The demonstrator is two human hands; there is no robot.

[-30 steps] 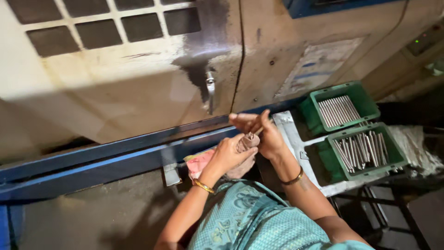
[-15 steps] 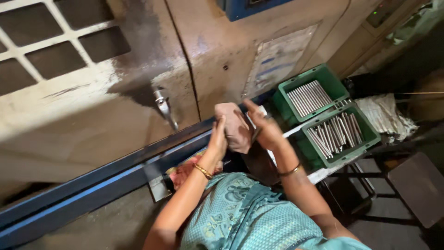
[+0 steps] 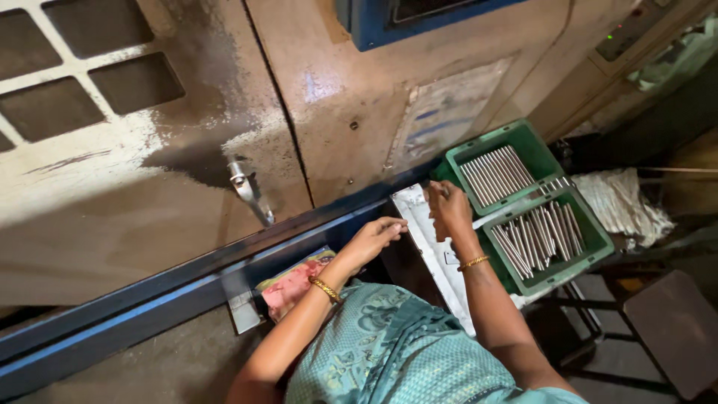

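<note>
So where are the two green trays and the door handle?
Far tray (image 3: pixel 540 147): head view, on its right rim.
Near tray (image 3: pixel 594 232): head view, on its right rim.
Door handle (image 3: pixel 249 191): head view, mid-lever.

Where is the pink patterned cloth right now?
In the head view the pink patterned cloth lies low and left of centre, under the left hand, beside the blue rail.

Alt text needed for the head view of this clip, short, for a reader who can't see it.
Seen from above, a person's right hand is raised beside two green trays of metal rods, while the left hand rests near a blue rail on a worn beige machine. A pink cloth lies by the left wrist.
</note>
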